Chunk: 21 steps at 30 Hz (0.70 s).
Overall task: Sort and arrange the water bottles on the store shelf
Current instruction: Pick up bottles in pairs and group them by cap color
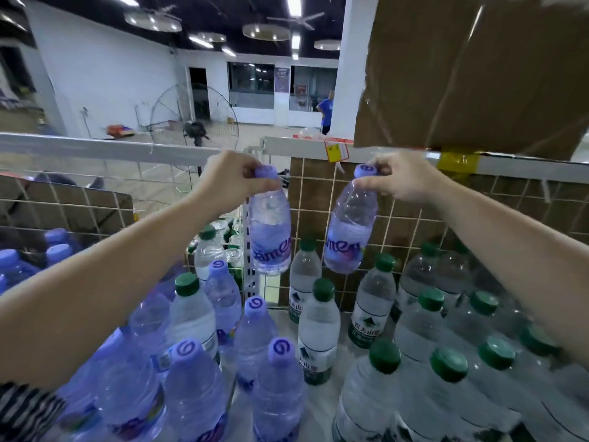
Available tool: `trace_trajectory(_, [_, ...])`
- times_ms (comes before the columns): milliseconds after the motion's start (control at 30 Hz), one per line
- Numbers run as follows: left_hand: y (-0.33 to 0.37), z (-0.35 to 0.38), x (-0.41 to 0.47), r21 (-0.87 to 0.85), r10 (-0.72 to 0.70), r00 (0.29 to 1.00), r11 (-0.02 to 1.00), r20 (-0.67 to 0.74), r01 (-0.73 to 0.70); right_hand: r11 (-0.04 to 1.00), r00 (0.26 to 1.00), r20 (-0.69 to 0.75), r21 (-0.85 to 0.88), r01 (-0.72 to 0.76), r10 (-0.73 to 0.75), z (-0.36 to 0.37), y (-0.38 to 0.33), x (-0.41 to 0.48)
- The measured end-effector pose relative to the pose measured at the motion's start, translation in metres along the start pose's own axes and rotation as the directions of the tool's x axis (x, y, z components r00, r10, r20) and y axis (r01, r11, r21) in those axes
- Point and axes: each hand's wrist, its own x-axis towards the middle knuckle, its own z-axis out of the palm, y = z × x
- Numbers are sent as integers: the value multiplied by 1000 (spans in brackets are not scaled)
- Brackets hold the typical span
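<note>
My left hand (232, 180) grips the neck of a purple-capped water bottle (270, 231) and holds it in the air above the shelf. My right hand (401, 178) grips the neck of a second purple-capped bottle (349, 231), which hangs tilted to the left. Both bottles hang over the middle of the white shelf (280, 317). Below on the left stand several purple-capped bottles (194, 387). Several clear green-capped bottles (318, 330) stand in the middle and on the right, and one green-capped bottle (191, 314) stands among the purple ones.
A wire grid back panel (408, 224) with brown board behind it closes the shelf at the rear. A white upright post (251, 282) divides the shelf sections. A cardboard box (471, 71) overhangs at upper right. A large floor fan (194, 122) and a person (326, 111) stand far off.
</note>
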Motion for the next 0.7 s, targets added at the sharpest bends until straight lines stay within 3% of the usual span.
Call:
trace_trajectory(67, [10, -15, 0, -248, -27, 992, 969, -124, -5, 976, 983, -167, 189, 106, -75, -7, -18, -5])
trace_trajectory(133, [21, -30, -6, -384, -52, 977, 923, -205, -32, 886, 959, -272, 422, 192, -78, -8, -39, -12])
trace_trajectory(267, [52, -59, -33, -606, -69, 965, 789, -252, -101, 648, 947, -320, 715, 262, -30, -7, -81, -29])
trace_trajectory(333, [63, -74, -55, -691, -67, 971, 714, -228, -113, 607, 944, -324, 740, 289, -55, -1, -103, -43])
trace_trajectory(467, [65, -95, -109, -692, -106, 979, 720, -176, -47, 611, 958, -272, 744, 269, -91, 28, -147, -79])
trace_trajectory(600, [39, -113, -169, -786, -247, 959, 617, -137, 46, 599, 979, -181, 775, 202, -96, 74, -187, -116])
trace_trajectory(700, [10, -131, -208, -787, -292, 944, 614, -150, 65, 605, 985, -152, 779, 167, -77, 111, -215, -144])
